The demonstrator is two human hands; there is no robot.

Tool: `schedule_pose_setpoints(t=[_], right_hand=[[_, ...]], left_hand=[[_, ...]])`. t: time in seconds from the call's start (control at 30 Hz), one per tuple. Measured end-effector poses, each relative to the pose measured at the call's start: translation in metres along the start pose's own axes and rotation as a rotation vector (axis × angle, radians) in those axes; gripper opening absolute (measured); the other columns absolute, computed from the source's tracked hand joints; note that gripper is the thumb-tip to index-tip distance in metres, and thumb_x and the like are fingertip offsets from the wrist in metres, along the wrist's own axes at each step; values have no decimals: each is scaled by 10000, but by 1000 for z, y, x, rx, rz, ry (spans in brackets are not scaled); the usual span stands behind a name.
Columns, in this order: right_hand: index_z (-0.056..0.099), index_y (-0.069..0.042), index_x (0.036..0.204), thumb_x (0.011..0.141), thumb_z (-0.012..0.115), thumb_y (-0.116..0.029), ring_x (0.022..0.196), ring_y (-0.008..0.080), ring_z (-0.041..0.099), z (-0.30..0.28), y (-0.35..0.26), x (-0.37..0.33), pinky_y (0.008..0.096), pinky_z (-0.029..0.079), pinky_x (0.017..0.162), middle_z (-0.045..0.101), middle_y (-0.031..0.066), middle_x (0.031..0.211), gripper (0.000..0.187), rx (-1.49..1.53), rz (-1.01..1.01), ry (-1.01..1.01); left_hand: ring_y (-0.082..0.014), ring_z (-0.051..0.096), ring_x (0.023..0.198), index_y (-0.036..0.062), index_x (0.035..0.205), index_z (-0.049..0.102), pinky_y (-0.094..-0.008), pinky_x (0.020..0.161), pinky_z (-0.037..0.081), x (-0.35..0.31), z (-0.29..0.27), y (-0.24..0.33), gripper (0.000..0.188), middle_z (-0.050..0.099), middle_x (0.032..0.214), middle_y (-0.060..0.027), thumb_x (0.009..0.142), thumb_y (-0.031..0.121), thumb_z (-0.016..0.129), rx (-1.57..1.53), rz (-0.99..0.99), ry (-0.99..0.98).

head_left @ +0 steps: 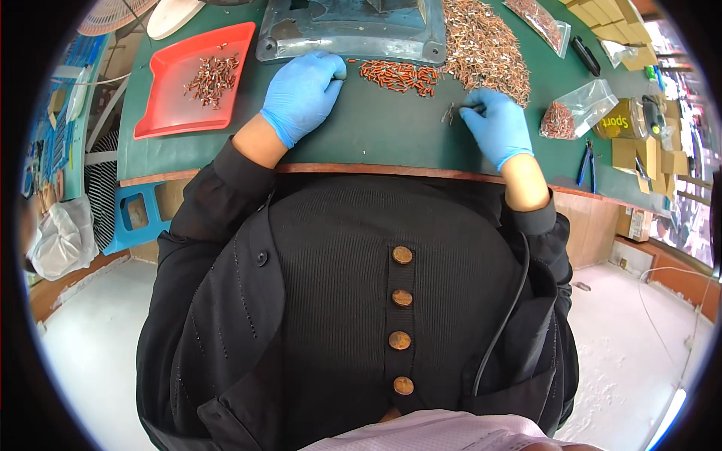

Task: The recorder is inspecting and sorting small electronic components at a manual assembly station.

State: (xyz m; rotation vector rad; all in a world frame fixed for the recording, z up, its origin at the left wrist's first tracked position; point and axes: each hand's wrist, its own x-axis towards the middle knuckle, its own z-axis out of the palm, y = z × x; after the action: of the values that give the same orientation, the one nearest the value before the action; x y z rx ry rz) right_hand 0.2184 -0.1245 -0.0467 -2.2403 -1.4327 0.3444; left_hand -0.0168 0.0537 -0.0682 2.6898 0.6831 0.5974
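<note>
My left hand (302, 94), in a blue glove, rests at the front edge of a dark machine base (350, 51). Its fingers are curled together, and whatever they hold is hidden. To its right, a row of small orange-brown cylindrical parts (398, 77) lies along the base. My right hand (496, 128), also in a blue glove, is closed at the near edge of a large heap of small copper-coloured parts (485, 49). A few thin dark metal pieces (449, 113) show beside its fingertips; I cannot tell whether they are gripped or lying on the green tabletop (376, 135).
A red tray (167, 101) with small metal parts sits left. On the right are clear bags of parts (558, 120), blue-handled pliers (587, 167), a black tool (585, 55) and cardboard boxes (635, 156). A blue stool (135, 218) stands below the table's left end.
</note>
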Motion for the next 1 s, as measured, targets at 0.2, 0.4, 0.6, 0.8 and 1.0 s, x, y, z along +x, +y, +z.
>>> schedule_pose_setpoints(t=[0.2,0.4,0.6,0.8,1.0], right_hand=[[665,-26,845,749,703,-205,717,262,647,9,-13,-7,351,506,679,661,140,785,207,-174,72,-84],[669,-64,848,754,683,-232,772,296,636,5,-13,-2,382,501,712,659,140,851,193,-157,86,-58],[669,-73,857,760,670,-233,782,311,631,11,-11,6,390,499,723,654,146,851,186,-157,111,-106],[645,-47,837,767,654,-206,733,325,625,12,-6,6,385,496,700,646,158,797,174,-212,35,-102],[637,-42,848,756,656,-183,736,298,637,-2,-3,11,377,497,691,648,149,796,169,-10,82,-85]], left_hand=[[-332,576,797,71,817,581,-421,700,464,0,0,2,55,595,822,-125,788,103,547,-21,0,11],[-307,572,760,59,835,581,-381,679,459,-1,-1,5,64,590,795,-103,779,82,599,-44,16,51],[-298,573,756,58,830,588,-372,675,458,-2,3,7,59,587,780,-96,778,79,606,-76,84,108],[-290,579,757,59,825,592,-367,669,461,-2,5,5,52,595,785,-94,779,80,606,-71,77,124],[-282,579,736,56,832,598,-360,657,462,-2,4,7,64,594,774,-91,773,74,615,-122,88,149]])
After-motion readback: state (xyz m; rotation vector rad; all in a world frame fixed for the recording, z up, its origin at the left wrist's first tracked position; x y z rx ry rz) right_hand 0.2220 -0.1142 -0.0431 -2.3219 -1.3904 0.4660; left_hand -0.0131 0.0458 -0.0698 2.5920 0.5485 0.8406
